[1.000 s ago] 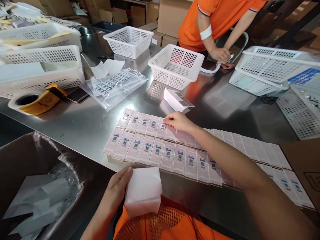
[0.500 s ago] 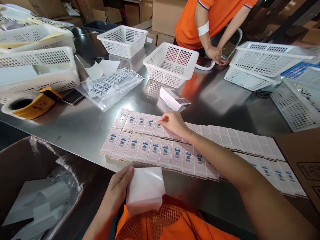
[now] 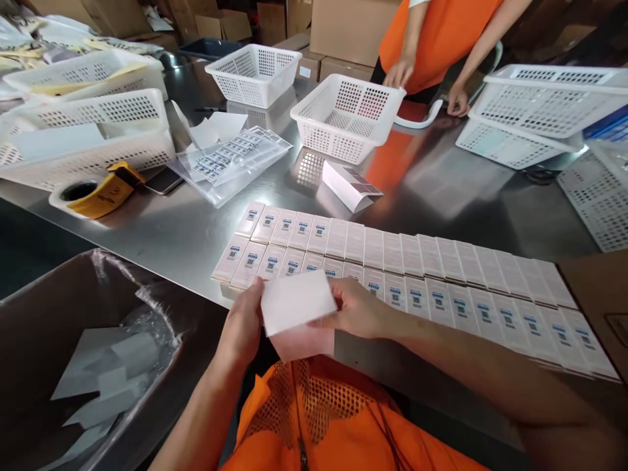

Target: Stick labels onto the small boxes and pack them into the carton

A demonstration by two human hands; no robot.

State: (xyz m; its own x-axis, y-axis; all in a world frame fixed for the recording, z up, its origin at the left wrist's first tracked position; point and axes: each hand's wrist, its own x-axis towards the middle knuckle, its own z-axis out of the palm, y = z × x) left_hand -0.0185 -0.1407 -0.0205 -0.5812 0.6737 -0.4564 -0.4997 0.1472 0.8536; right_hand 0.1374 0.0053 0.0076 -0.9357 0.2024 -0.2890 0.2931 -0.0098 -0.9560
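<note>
Both hands are held at the near edge of the steel table (image 3: 161, 229), just above the orange vest (image 3: 333, 425). A white stack of sheets (image 3: 297, 307) is gripped between them. The left hand (image 3: 243, 327) is closed on the stack's left edge, thumb on top and fingers underneath. The right hand (image 3: 356, 311) is pinched on the stack's right edge, thumb laid over the top sheet. The top sheet is tilted slightly off the sheets under it.

Just beyond the stack, two rows of small pink boxes (image 3: 402, 255) are laid side by side, touching, running from the table's middle out to the right. The near row is set close to the table's near edge; the stack overlaps its left part in view. Blue printed labels are seen on the near row and on the left end of the far row.

Behind the rows a bare strip of steel is left open, with only a folded white card (image 3: 350, 186) on it. Further back stand white mesh baskets (image 3: 346, 114), a clear bag of labels (image 3: 230, 160) and a yellow tape dispenser (image 3: 98, 193).

Below the table edge at left, an open carton lined with plastic (image 3: 73, 340) holds loose white backing papers.

At the far edge, another person's hands (image 3: 400, 72) rest by a basket rim.
</note>
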